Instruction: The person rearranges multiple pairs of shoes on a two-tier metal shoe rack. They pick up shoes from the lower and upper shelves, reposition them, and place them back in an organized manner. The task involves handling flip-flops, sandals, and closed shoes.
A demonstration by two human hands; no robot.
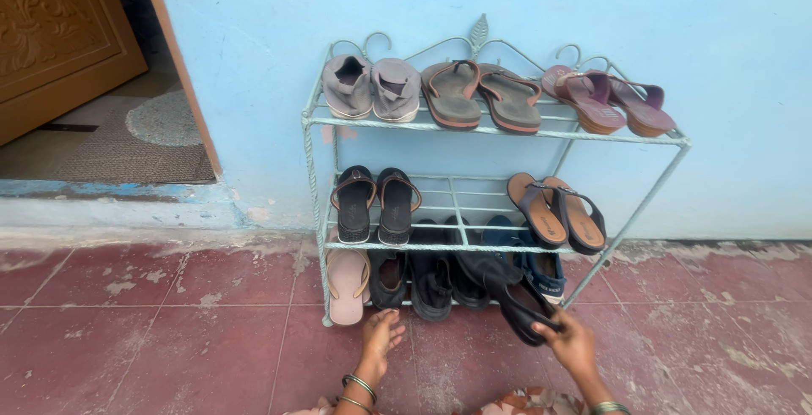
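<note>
Down at the foot of the metal shoe rack (495, 131), right hand (571, 343) clamps a black shoe (516, 301) by its heel, angling it out, while left hand (381, 337) rests open-fingered on the floor (169, 339) for balance.

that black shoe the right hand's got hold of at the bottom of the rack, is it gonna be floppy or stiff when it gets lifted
Probably soft. The black shoe, gripped by the right hand near its end, looks thin and low-sided, so it may bend or droop. It likely weighs little for its size. It leans on neighbouring dark shoes on the metal shoe rack, so pulling it could nudge them.
</note>
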